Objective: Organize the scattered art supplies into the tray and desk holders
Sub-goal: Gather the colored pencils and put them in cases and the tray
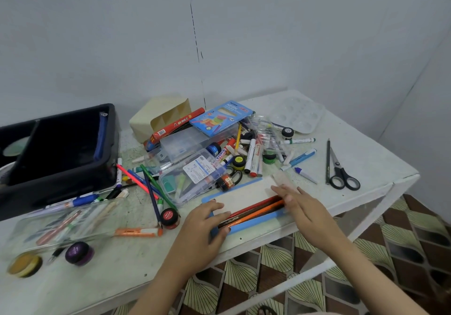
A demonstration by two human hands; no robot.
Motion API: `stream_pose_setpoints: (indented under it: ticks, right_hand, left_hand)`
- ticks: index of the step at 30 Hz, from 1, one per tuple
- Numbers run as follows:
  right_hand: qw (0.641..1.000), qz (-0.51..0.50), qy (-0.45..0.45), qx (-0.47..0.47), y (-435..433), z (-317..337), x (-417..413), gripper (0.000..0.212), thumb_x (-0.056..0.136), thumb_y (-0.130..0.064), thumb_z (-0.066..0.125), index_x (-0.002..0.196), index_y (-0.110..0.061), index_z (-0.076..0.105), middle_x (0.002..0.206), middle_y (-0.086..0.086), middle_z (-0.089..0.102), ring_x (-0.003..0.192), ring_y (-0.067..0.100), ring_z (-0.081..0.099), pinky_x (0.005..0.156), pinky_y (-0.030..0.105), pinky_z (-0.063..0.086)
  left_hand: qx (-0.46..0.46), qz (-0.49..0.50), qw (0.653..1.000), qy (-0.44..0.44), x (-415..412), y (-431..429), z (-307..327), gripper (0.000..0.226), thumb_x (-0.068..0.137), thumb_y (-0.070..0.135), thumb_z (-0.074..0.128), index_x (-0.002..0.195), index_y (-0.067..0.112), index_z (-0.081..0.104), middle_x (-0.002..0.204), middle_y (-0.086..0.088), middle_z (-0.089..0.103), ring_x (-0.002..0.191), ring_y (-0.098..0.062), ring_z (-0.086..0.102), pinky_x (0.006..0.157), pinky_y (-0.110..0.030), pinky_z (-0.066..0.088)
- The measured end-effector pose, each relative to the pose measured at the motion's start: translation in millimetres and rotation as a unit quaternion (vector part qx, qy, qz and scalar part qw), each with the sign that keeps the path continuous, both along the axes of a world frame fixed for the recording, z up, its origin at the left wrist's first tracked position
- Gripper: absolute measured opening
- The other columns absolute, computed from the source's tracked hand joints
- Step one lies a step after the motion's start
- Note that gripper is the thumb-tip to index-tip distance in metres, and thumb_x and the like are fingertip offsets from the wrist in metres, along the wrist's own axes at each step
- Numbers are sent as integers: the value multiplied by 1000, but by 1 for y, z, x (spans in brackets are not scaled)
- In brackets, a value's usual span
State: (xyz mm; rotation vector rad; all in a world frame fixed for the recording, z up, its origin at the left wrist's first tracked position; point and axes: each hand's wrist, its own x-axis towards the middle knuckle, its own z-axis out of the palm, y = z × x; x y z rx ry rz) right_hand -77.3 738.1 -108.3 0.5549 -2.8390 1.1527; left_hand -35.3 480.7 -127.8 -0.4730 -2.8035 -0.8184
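Note:
A flat blue-edged pencil tray (244,193) lies near the table's front edge, with red, orange and dark pencils (253,211) lined up along its near side. My left hand (207,219) rests on the tray's left end, fingers above the pencil ends and thumb below them. My right hand (301,208) is blurred, its straight fingers touching the pencils' right ends. A black storage tray (58,165) stands at the left and a beige desk holder (146,124) behind the pile. Loose markers, pencils and paint pots (251,154) lie scattered in the middle.
Scissors (343,176) and a dark pencil (327,160) lie at the right. A clear paint palette (297,114) sits at the back right. Clear plastic cases (192,175), a blue neon box (222,116), a clear lid (61,222) and paint pots (79,253) crowd the left and middle.

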Motion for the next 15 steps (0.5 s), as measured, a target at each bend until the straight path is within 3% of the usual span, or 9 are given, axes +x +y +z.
stream_pose_setpoints:
  ticks: [3, 6, 10, 15]
  right_hand:
    - [998, -20, -4, -56, 4, 1, 4, 54, 90, -63, 8, 127, -44, 42, 126, -39, 31, 120, -33, 17, 103, -2, 5]
    - [999, -11, 14, -37, 10, -8, 3, 65, 86, -71, -2, 128, -45, 40, 133, -35, 34, 131, -20, 19, 111, 8, 5]
    - [1000, -7, 16, -8, 18, -18, 3, 75, 85, -73, -5, 132, -38, 41, 142, -28, 28, 135, -18, 10, 113, 12, 1]
    - [998, 6, 51, 41, 17, -24, 8, 68, 90, -67, -2, 138, -37, 36, 151, -23, 11, 141, -8, -3, 115, 17, -8]
  left_hand:
    - [18, 3, 1000, -4, -1, 0, 2, 53, 83, 57, 36, 118, 30, 64, 125, 23, 43, 121, 8, 32, 97, -5, 18]
    - [19, -4, 1000, -4, -1, 0, 1, 47, 83, 56, 38, 113, 31, 64, 123, 24, 44, 121, 9, 33, 97, -5, 20]
    - [18, 0, 1000, -6, -2, 0, 0, 38, 85, 51, 45, 111, 31, 63, 122, 25, 45, 120, 14, 30, 97, -5, 20]
    - [14, 3, 1000, -16, -1, 1, -2, 59, 82, 60, 33, 127, 30, 57, 133, 25, 38, 128, 7, 29, 106, -16, 20]
